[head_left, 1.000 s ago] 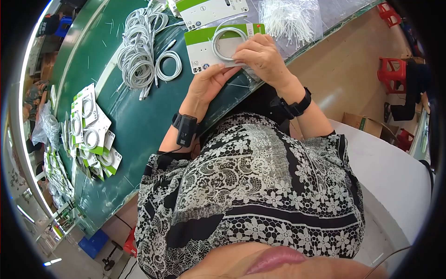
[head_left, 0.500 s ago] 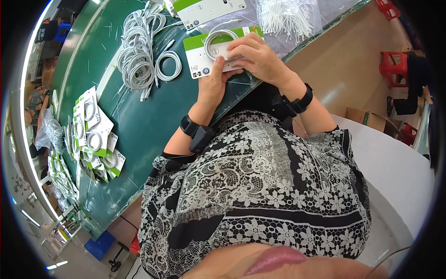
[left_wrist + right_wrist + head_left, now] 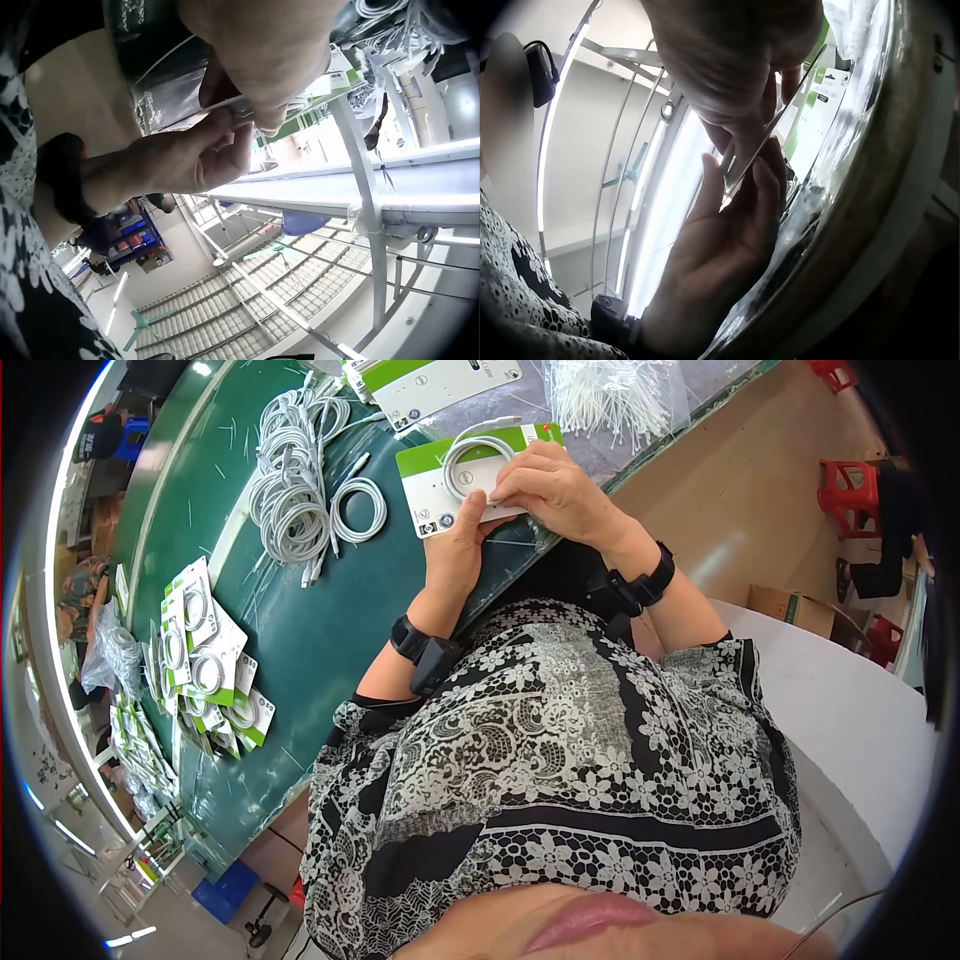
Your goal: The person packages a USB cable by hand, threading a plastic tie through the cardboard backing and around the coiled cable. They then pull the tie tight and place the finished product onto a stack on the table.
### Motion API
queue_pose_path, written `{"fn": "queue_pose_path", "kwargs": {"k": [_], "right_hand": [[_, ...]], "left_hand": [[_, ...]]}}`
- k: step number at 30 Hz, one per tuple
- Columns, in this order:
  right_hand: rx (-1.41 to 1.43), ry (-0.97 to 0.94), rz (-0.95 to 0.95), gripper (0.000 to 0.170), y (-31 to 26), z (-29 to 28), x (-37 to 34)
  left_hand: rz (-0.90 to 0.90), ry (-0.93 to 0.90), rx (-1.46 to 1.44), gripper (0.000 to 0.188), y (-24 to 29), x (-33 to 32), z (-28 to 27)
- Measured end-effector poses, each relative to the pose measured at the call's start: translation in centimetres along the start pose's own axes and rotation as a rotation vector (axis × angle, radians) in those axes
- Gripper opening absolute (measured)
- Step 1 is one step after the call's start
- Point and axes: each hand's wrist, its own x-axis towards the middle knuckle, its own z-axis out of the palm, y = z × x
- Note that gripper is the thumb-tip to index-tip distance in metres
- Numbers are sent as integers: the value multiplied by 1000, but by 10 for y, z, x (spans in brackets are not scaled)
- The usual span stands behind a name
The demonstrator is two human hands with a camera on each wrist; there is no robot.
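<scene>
Pinching the printed card (image 3: 427,488) in the left hand (image 3: 457,550), over the tabletop (image 3: 320,630) edge; right hand (image 3: 562,495) pinches the coiled cable (image 3: 449,472) on its face. Round emblem, small print illegible. Behind: cable heap (image 3: 287,510), zip-tie bag (image 3: 612,405), second card (image 3: 440,398), seemingly reading "Cable". Left: carded cables (image 3: 208,672). Far right: red stool (image 3: 840,485).

The left hand (image 3: 259,56) loomed large at upper centre, the fingertips of the right hand (image 3: 196,159) close beneath it. A black band (image 3: 64,176) circled the right wrist. Green-and-white cards (image 3: 341,81) showed beyond, white cables (image 3: 375,9) lay upper right, and a green fan (image 3: 141,324) hung below a gridded ceiling (image 3: 217,307).
</scene>
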Motion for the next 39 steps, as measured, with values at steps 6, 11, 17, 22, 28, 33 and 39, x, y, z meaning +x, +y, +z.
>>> {"fn": "queue_pose_path", "kwargs": {"k": [6,11,17,22,28,33,39], "right_hand": [[25,12,-22,15,-1,6,2],[84,-30,-31,16,-2,8,3],[29,155,16,13,3,-3,4],[-364,432,383,12,52,-59,-18],[-659,228,611,12,60,-63,-22],[-676,194,645,11,47,-54,-14],[-400,138,752,9,36,-69,-19]], "left_hand": [[-79,47,-81,37,1,-1,-2],[-103,135,-68,38,-1,-7,-7],[24,250,15,42,6,0,-10],[-21,297,2,44,14,7,-16],[-89,280,-31,45,8,10,-7],[-94,234,-25,45,12,13,-6],[-63,159,-101,43,13,21,-2]]}}
